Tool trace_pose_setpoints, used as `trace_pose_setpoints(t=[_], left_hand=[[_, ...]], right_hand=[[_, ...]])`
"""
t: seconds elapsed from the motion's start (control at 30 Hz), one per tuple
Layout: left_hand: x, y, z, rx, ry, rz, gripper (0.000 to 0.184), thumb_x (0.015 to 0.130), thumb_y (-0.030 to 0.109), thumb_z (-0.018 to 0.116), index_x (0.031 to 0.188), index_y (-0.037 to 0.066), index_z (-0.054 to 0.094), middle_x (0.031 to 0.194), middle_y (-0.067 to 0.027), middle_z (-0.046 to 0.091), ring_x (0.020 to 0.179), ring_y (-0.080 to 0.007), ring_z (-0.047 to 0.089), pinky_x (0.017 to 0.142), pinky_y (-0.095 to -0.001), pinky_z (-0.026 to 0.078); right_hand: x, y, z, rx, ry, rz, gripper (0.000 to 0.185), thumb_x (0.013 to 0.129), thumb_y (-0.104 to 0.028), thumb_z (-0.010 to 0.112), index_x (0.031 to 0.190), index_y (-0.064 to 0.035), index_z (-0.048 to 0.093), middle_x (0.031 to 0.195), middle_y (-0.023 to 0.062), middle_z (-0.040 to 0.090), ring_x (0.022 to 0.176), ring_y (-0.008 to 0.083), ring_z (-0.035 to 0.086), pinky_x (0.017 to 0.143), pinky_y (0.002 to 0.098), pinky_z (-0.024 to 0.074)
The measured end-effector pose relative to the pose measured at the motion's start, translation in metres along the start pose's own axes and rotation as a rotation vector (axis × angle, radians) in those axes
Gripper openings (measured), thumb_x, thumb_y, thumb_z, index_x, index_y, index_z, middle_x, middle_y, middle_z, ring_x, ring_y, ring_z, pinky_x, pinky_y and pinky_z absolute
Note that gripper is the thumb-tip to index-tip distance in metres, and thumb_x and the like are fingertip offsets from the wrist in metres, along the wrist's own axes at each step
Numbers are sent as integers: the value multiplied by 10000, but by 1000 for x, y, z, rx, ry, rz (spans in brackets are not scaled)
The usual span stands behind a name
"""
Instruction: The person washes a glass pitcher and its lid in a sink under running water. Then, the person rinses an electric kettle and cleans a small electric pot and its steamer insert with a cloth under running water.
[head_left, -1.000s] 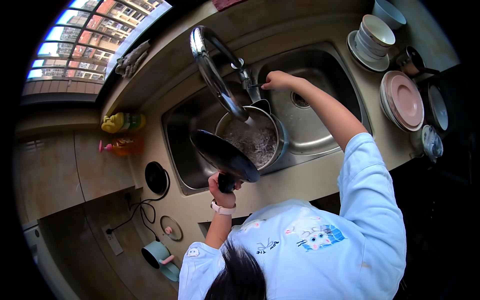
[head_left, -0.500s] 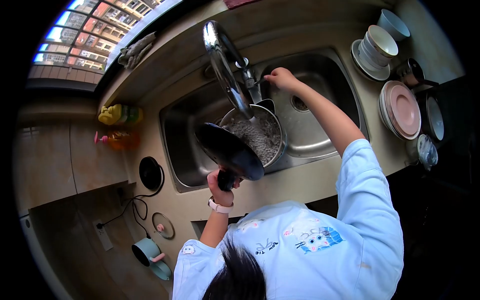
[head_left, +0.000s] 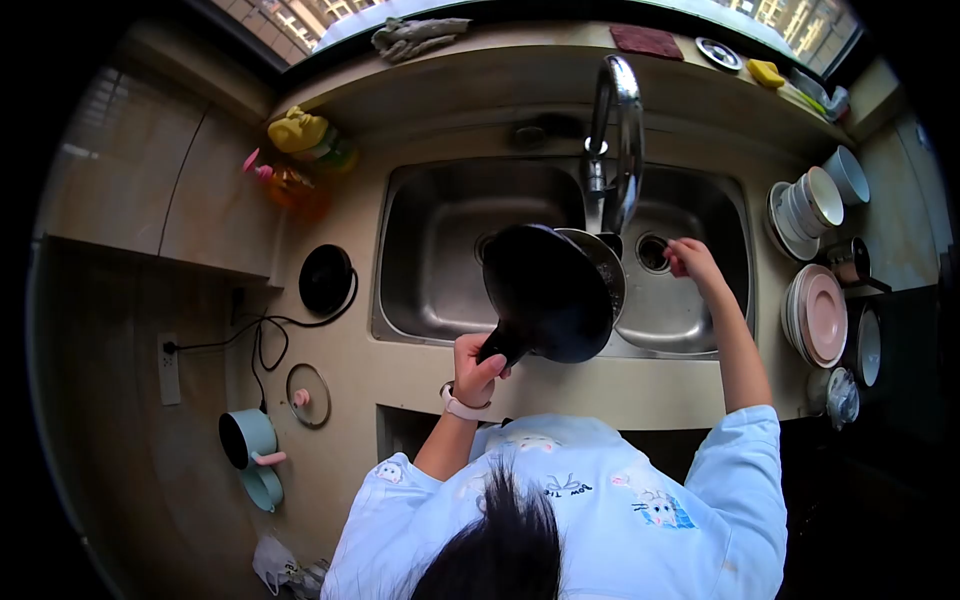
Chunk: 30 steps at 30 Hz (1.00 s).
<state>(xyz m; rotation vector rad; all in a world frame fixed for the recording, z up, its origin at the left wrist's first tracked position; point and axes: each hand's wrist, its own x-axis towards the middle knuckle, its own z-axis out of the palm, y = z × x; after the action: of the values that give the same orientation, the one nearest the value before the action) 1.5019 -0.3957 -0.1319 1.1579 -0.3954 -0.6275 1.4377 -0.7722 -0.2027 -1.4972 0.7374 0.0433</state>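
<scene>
On my feed, the black pan (head_left: 548, 290) at mid-frame hides most of the pot (head_left: 606, 265). I can't tell whether the right hand (head_left: 692, 262) pinches anything. The yellow bottle (head_left: 298, 132), upper left, is too blurred to read; the top edge cuts off the window (head_left: 290, 22), the bottom edge the person's hair (head_left: 495, 560).

Passage: over left basin (head_left: 430, 275) | Obstacles: black pan (head_left: 550, 295) before pot (head_left: 603, 252); faucet (head_left: 630, 125)

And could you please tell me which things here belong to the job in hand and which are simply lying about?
Belonging to the job, it seems: kettle, in the left hand; tap; sink.

Just lying about: blue pot; glass lid; plates; bowls; yellow bottle; orange bottle; red cloth.
</scene>
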Motion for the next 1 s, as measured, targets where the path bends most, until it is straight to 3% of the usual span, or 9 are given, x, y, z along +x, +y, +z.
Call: trace_pose_setpoints(t=[0.1, 0.17, 0.23, 0.37, 0.43, 0.5, 0.63, 0.77, 1.0], left_hand=[[-11, 14, -12, 56, 153, 48, 436, 646, 415, 589, 562, -2, 495, 483, -59, 479, 409, -113, 448, 386, -213, 336], [-19, 27, -32, -72, 173, 84, 336, 680, 309, 588, 593, -4, 502, 524, -56, 497, 427, -111, 457, 404, -215, 347], [-31, 41, -43, -121, 278, 93, 326, 675, 298, 582, 594, -7, 502, 520, -59, 491, 426, -114, 454, 409, -219, 346], [-51, 62, -83, -57, 339, 143, 331, 672, 301, 586, 593, -10, 502, 521, -61, 492, 427, -116, 452, 416, -222, 349], [-60, 74, -105, 16, 351, 202, 333, 671, 301, 587, 596, -12, 504, 521, -65, 493, 426, -118, 451, 413, -220, 344], [-65, 92, -126, 11, 367, 239, 344, 673, 306, 583, 595, -18, 502, 518, -69, 492, 424, -119, 447, 410, -218, 336], [-71, 121, -173, -33, 384, 402, 379, 682, 332, 571, 605, -31, 493, 510, -81, 480, 412, -129, 433, 399, -214, 323], [-66, 149, -220, -40, 407, 446, 383, 675, 336, 577, 611, -32, 492, 518, -84, 483, 411, -130, 434, 396, -220, 328], [-46, 180, -300, -5, 426, 522, 369, 659, 327, 589, 604, -27, 503, 515, -70, 484, 417, -127, 438, 404, -227, 340]], right_hand=[[-37, 33, -6, 24, 119, 142, 225, 828, -206, 466, 708, -25, 523, 507, -7, 433, 451, 92, 434, 433, 221, 362], [-54, 56, -7, 51, 76, 187, 229, 828, -204, 462, 714, -15, 521, 511, 1, 438, 453, 99, 441, 428, 221, 360], [-73, 64, 9, 89, 123, 225, 207, 819, -180, 452, 725, -9, 521, 516, 10, 444, 458, 98, 444, 426, 216, 359], [-92, 85, 70, -26, 228, 48, 113, 786, -99, 460, 756, -15, 529, 582, 8, 486, 514, 75, 462, 462, 198, 360], [-104, 69, 127, -105, 192, -80, 112, 782, -103, 501, 836, -14, 541, 664, 8, 518, 604, 84, 499, 556, 206, 399], [-111, 41, 188, -141, -10, -273, 231, 781, -102, 526, 997, -21, 529, 855, 40, 555, 810, 113, 521, 717, 229, 408], [-94, -46, 298, 114, -309, -462, 443, 742, -144, 558, 1153, -18, 451, 1129, 74, 493, 1043, 167, 433, 895, 301, 336], [-56, -127, 400, 313, -553, -495, 451, 723, -181, 450, 1133, 4, 474, 1126, 85, 503, 1062, 185, 425, 935, 302, 277], [-1, -181, 504, 304, -500, -533, 448, 716, -257, 396, 1065, -8, 528, 1068, 51, 542, 1032, 160, 434, 931, 288, 238]])
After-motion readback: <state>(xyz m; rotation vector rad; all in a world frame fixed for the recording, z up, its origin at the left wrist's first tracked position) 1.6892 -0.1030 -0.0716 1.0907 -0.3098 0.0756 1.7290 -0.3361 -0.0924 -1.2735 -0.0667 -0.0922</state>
